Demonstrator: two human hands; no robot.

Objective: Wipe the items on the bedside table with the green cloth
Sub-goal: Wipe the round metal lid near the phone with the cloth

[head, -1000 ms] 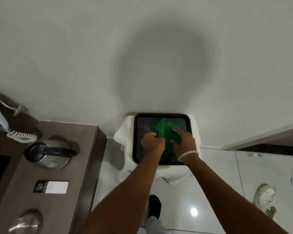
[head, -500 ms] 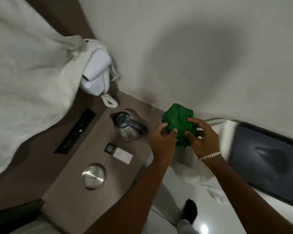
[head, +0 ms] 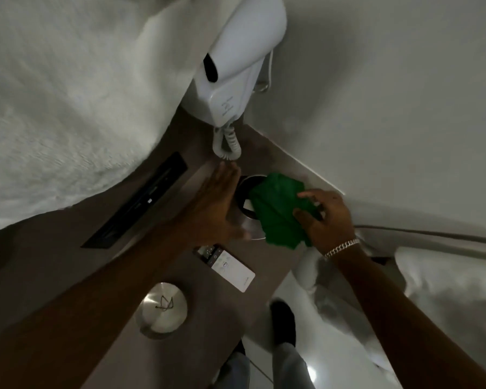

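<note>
The green cloth [head: 278, 211] lies bunched over the top of the steel kettle [head: 250, 228] on the brown bedside table [head: 180, 276]. My right hand [head: 324, 217], with a chain bracelet at the wrist, grips the cloth from the right and presses it on the kettle. My left hand [head: 216, 206] lies flat with spread fingers against the kettle's left side. Most of the kettle is hidden by the cloth and both hands. A white remote [head: 227, 266] lies just in front of the kettle, and a round steel lid [head: 162, 308] sits nearer to me.
A white wall-mounted hair dryer [head: 236, 66] with a coiled cord [head: 226, 144] hangs above the table's far end. White bedding [head: 62, 94] lies to the left, beside a black panel [head: 141, 203] set in the wood. White towels [head: 432, 290] lie on the floor at right.
The view swung left from the black tray to the bedside table. Both hands carried the green cloth over and brought it down on the kettle; my left hand let go and moved to the kettle's side.
</note>
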